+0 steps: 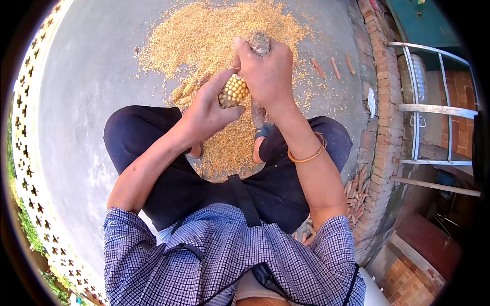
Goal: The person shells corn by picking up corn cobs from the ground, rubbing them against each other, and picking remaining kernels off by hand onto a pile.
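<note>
A yellow corn cob [235,90] with its kernels partly on sits in my left hand [211,104], thumb and fingers around it. Close beside it, my right hand [268,74] is closed on a rough, greyish-brown object [260,43] whose end shows above the fist; I cannot make out what it is. Loose corn kernels [219,33] spread over the floor beyond and below both hands. A few more cobs [184,92] lie left of my left hand, on the edge of the kernels.
Bare reddish cobs [334,68] lie right of the kernels, and several more are heaped [357,194] by the low brick edge [383,102]. A metal frame [436,108] stands at the right. A perforated wall [30,153] runs along the left.
</note>
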A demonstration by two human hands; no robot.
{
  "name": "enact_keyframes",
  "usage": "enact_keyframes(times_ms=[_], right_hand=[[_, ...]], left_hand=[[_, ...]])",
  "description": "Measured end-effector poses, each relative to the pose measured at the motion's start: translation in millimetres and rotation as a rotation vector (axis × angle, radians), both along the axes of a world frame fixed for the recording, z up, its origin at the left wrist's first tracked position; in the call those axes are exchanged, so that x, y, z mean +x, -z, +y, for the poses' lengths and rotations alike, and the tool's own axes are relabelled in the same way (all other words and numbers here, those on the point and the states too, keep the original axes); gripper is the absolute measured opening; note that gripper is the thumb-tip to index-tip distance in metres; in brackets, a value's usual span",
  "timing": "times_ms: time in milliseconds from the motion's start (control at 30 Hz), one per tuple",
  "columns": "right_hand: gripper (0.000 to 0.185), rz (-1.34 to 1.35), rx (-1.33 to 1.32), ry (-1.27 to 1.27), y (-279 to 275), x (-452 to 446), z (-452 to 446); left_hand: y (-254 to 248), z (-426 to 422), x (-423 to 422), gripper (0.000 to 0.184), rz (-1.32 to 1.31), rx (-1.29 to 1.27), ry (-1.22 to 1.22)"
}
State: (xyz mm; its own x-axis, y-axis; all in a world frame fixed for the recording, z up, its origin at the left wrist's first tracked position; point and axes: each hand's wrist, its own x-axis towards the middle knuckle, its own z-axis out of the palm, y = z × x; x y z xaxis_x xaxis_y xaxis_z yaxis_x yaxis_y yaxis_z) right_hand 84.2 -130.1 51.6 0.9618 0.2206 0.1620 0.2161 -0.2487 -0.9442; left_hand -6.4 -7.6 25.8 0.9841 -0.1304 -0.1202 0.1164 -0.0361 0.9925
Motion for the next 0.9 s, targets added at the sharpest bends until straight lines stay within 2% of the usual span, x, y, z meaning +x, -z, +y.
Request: enact_keyframes(times_ms=[33,67,100,133,200,367,467,500,567,600,633,667,733,767,800,867,900], right_hand=[[0.032,0.132,0.155,-0.02,0.0,6.0,-3.7],[0.032,0.269,0.308,-0.041,1.3,9.4,-8.9],[0.033,0.293,0.359,-0.059,2.9,13.8,-13.9],[0.033,0.214,0.409,-0.066,3.6,17.7,-16.5],[0.033,0.074,0.503,-0.071,5.0,14.6,-19.5],[0.026,-0.576,-0.064,-0.248,6.0,-1.1,-15.6],[0.022,-0.592,-0.196,-0.212,11.2,-10.6,-10.6],[0.022,-0.63,-0.198,-0.16,8.8,-12.5,-8.4],[0.023,-0.529,-0.219,0.01,9.3,-15.2,-0.2],[0.023,-0.476,-0.228,0.101,10.5,-15.4,2.5],[0.027,-0.538,-0.237,0.138,15.8,-12.7,4.3],[0.028,-0.341,-0.131,0.097,14.3,-10.4,3.1],[0.032,0.053,0.084,0.005,7.0,-5.4,-2.2],[0.033,0.146,0.262,-0.061,2.7,-0.6,-6.4],[0.032,0.127,0.318,-0.058,2.2,2.2,-9.9],[0.032,0.094,0.442,-0.048,5.2,7.0,-14.5],[0.033,0.095,0.375,-0.136,-2.4,4.2,-20.3]], left_hand=[[-11.7,-0.7,-0.1,0.057,0.183,-0.117,-0.007],[-13.8,0.7,-0.1,0.058,0.244,-0.253,0.02],[-15.3,3.8,2.2,0.058,0.298,-0.386,0.044],[-16.6,7.5,4.8,0.058,0.35,-0.52,0.065],[-18.5,10.0,8.0,0.051,0.382,-0.588,0.059],[-19.8,15.3,10.3,0.043,0.461,-0.625,0.048],[-22.2,14.2,3.3,0.045,0.48,-0.516,0.063],[-20.7,13.0,3.1,0.045,0.336,-0.313,0.068],[-15.5,4.7,1.5,0.045,0.046,0.076,0.077],[-15.1,1.5,2.2,0.05,0.079,0.054,0.07],[-15.0,-0.1,2.6,0.055,0.113,0.034,0.054],[-15.6,-0.8,4.3,0.061,0.141,0.016,0.035],[-18.1,0.0,3.8,0.055,0.268,-0.269,0.053],[-17.0,1.4,7.2,0.053,0.305,-0.418,0.07],[-16.7,2.9,9.6,0.051,0.348,-0.566,0.091],[-18.6,8.9,12.5,0.044,0.41,-0.654,0.108],[-17.0,10.8,13.3,0.043,0.421,-0.686,0.107]])
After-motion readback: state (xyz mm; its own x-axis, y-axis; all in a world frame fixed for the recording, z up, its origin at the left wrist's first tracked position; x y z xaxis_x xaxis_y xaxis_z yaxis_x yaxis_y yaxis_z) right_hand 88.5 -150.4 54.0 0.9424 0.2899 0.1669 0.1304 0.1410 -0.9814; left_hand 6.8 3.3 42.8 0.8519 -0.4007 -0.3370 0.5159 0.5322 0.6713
